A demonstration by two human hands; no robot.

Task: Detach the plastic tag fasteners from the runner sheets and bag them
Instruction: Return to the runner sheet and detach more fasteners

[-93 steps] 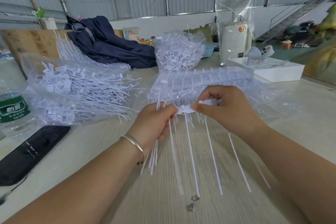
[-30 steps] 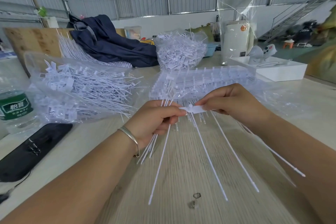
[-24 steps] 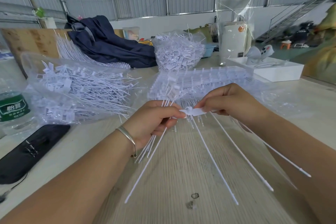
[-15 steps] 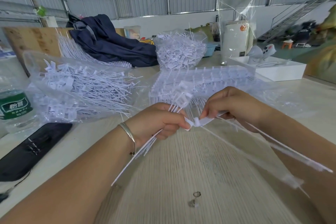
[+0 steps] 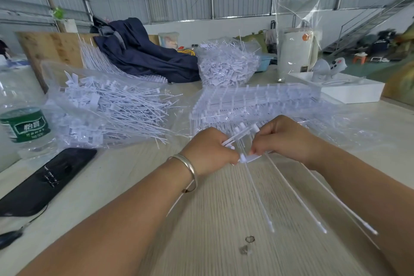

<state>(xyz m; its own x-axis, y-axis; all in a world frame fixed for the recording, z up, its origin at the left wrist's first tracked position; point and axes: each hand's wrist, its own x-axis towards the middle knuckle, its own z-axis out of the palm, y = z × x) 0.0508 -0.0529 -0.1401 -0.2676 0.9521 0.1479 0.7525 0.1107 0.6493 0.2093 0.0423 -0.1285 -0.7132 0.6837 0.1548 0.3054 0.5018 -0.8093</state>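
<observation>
My left hand [image 5: 207,152] grips a bundle of detached white tag fasteners [image 5: 238,135], whose heads stick up past my knuckles. My right hand [image 5: 284,139] pinches a short piece of runner strip [image 5: 249,158] between the two hands; three long white fastener tails [image 5: 293,192] hang from it toward me. Left thumb and fingertips touch the strip's left end. A stack of full runner sheets [image 5: 257,101] lies just behind my hands. A clear bag [image 5: 107,107] of loose fasteners lies to the left.
A water bottle [image 5: 24,123] and a black phone [image 5: 44,181] sit at the left. Another heap of fasteners [image 5: 226,63], a dark jacket [image 5: 143,54], a white canister [image 5: 295,51] and a white box [image 5: 349,92] stand at the back. Small scraps [image 5: 247,244] lie on the table.
My hands have drawn closer together and lower. The fasteners hanging from the strip have grown fewer while the bundle in my left hand has grown. The tails swung right, then back toward me.
</observation>
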